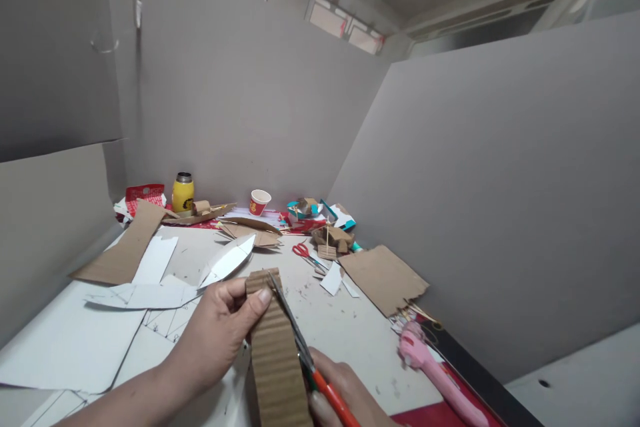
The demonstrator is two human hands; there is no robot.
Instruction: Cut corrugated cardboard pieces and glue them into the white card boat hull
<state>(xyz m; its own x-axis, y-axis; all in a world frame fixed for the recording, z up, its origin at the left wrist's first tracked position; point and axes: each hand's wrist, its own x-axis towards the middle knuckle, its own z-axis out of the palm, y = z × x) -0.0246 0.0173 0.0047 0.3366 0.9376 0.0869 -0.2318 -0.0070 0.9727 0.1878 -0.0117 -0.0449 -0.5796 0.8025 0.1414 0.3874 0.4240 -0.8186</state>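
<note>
My left hand (223, 327) pinches the upper left edge of a strip of corrugated cardboard (275, 353) that stands upright in front of me. My right hand (340, 397) is closed around the red handles of a pair of scissors (300, 340). The metal blades run up along the strip's right edge, their tips near its top. Only part of my right hand shows at the bottom edge.
White paper sheets (75, 340) and cardboard pieces (383, 277) lie on the table. A second pair of red scissors (303, 251), a pink glue gun (433, 370), a yellow flask (183, 192) and a red paper cup (259, 202) sit further back. Grey partition walls (490, 180) enclose the desk.
</note>
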